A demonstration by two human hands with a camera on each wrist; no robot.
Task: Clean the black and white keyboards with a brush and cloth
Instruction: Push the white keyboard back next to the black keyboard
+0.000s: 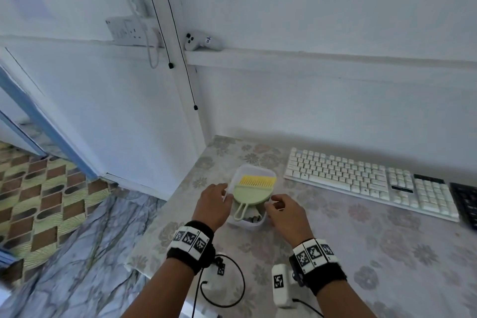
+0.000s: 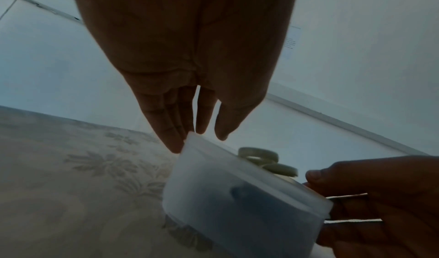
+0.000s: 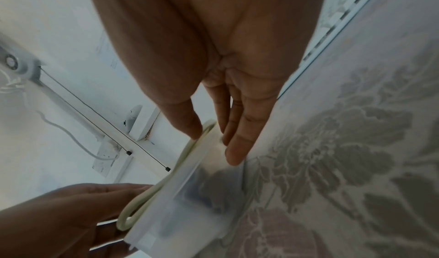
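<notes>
A translucent plastic container (image 1: 254,170) stands on the flowered table near its left corner. Across its top lies a pale green brush (image 1: 254,192) with yellow bristles, and a dark cloth (image 1: 251,217) shows beneath the brush. My left hand (image 1: 225,192) holds the container's left wall, thumb over the rim (image 2: 197,138). My right hand (image 1: 269,201) pinches the right wall, thumb on the rim and fingers outside (image 3: 211,141). The white keyboard (image 1: 369,181) lies to the right by the wall. Only an end of the black keyboard (image 1: 467,201) shows at the frame's right edge.
The table's left edge (image 1: 165,204) drops to a marbled floor. A white marker block (image 1: 281,284) and a looped black cable (image 1: 224,281) lie near the front edge. Two thin black cords (image 1: 180,59) hang by the wall post, and a white controller (image 1: 201,40) rests on the ledge.
</notes>
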